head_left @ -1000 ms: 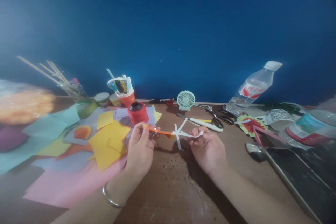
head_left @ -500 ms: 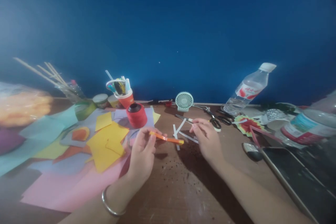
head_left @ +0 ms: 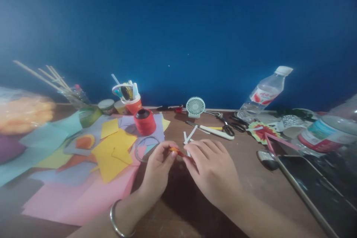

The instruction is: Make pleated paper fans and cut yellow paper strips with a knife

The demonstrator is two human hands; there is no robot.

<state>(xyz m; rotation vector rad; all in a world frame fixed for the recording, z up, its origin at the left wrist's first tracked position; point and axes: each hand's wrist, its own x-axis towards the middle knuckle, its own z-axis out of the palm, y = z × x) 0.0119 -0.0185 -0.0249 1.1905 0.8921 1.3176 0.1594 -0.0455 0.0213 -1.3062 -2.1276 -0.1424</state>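
Note:
My left hand (head_left: pixel 158 169) and my right hand (head_left: pixel 213 169) meet over the brown table (head_left: pixel 178 208), both pinched on a thin orange paper strip (head_left: pixel 176 151) held between their fingertips. Most of the strip is hidden by my fingers. White paper strips (head_left: pixel 189 136) lie on the table just beyond my hands. A silver bangle sits on my left wrist.
Sheets of coloured paper (head_left: pixel 113 152) spread to the left, with a red thread spool (head_left: pixel 145 121) and a wire ring (head_left: pixel 147 148). Behind stand a cup of pens (head_left: pixel 131 98), a small fan (head_left: pixel 195 107), scissors (head_left: pixel 227 126) and a water bottle (head_left: pixel 263 93). A dark tablet (head_left: pixel 309 187) lies right.
My right hand let go of the white strips, which now lie on the table, and came back to take the orange strip's free end. Both hands moved closer to me.

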